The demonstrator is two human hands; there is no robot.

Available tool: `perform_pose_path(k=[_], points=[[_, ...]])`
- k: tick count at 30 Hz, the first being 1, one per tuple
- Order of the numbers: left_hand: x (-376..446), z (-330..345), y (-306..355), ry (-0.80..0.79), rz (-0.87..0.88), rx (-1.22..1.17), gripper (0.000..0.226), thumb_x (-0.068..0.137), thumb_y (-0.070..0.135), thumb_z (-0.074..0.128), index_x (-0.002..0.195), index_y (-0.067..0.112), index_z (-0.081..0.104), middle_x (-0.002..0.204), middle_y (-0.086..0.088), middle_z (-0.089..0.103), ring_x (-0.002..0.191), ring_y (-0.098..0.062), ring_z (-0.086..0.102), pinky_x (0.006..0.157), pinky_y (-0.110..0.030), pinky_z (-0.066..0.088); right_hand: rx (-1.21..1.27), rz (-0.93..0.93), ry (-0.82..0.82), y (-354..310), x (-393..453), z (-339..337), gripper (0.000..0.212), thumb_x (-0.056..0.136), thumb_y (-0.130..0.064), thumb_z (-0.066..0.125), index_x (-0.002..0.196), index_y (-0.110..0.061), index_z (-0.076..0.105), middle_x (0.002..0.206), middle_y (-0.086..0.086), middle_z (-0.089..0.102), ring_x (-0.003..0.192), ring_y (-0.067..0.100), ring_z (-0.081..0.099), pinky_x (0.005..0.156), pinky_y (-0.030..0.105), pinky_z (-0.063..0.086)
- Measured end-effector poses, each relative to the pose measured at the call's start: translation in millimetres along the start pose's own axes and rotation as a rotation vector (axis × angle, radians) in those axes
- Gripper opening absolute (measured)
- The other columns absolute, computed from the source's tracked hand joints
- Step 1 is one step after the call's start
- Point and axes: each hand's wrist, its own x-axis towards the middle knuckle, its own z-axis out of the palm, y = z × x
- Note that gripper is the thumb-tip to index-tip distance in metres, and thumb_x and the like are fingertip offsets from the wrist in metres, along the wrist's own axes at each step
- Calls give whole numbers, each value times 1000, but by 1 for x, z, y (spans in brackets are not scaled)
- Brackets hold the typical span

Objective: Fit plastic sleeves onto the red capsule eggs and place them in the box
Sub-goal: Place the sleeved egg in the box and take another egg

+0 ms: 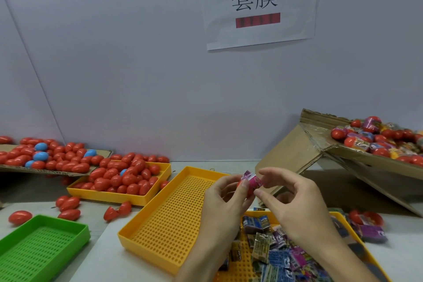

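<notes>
Pink plastic sleeve (251, 180) sits on a red egg (243, 186), both pinched between left hand (225, 199) and right hand (295, 201) above the table's near edge.

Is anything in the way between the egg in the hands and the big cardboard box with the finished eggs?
Nothing visible. Both hands hold the egg in the air, and the box lies open, up and to the right.
</notes>
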Motion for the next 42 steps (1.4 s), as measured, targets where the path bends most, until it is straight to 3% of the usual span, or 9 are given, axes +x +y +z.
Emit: perform_pose_path(k=[5,8,14,18,22,30,35,38,42], points=[[0,1,-1,21,0,91,4,88,21,71,89,23,74,90,-1,76,90,-19,73,75,-31,61,-96,-79,-32,-4,-4,10,62,77,-26,82,112,-60,44,99,-26,58,95,-8,53,68,16,51],[0,1,-2,14,15,152,3,88,23,71,90,24,74,89,0,75,89,-23,73,80,-38,61,-160,-115,-35,-3,-4,17,69,77,-25,82,117,-59,36,104,-24,53,108,-15,42,76,10,44],[0,2,-3,-35,-27,145,13,91,27,66,90,22,78,85,-5,74,84,-23,72,79,-39,61,-175,-158,-17,2,-3,16,67,76,-28,83,116,-58,38,103,-25,54,109,-14,44,77,9,41],[-2,4,1,-114,-113,99,26,96,38,57,92,22,78,82,-10,75,77,-22,73,62,-27,57,-130,-152,-58,1,-5,17,67,75,-28,84,111,-64,41,103,-31,54,99,-8,53,78,12,49],[-2,3,-1,-127,-115,147,42,82,51,59,91,11,69,69,-7,67,64,-16,65,53,-24,50,-123,-166,-79,1,-6,17,64,76,-27,83,111,-62,42,102,-30,57,103,-13,50,73,6,46],[-1,0,-1,-177,-139,193,48,83,55,56,89,7,62,65,-7,63,50,-22,60,46,-29,50,-106,-166,-98,7,-1,10,64,73,-27,81,117,-60,48,108,-31,57,88,2,56,71,21,54],[-3,0,0,-187,-125,235,40,81,57,57,76,18,68,58,-7,61,48,-20,59,43,-27,48,-88,-139,-135,10,-2,9,63,72,-29,81,120,-58,52,109,-28,58,85,11,59,70,33,58],[-2,0,0,-156,-144,208,41,85,52,61,86,11,66,63,-8,64,50,-22,60,44,-28,49,-77,-141,-143,9,-1,9,62,72,-28,81,117,-61,52,111,-33,57,88,9,59,72,31,59],[-3,1,-1,-172,-132,237,29,96,37,59,82,12,63,57,-3,60,47,-18,59,44,-26,48,-89,-147,-162,8,0,8,63,73,-25,82,119,-57,53,110,-33,58,88,9,59,72,33,59]])
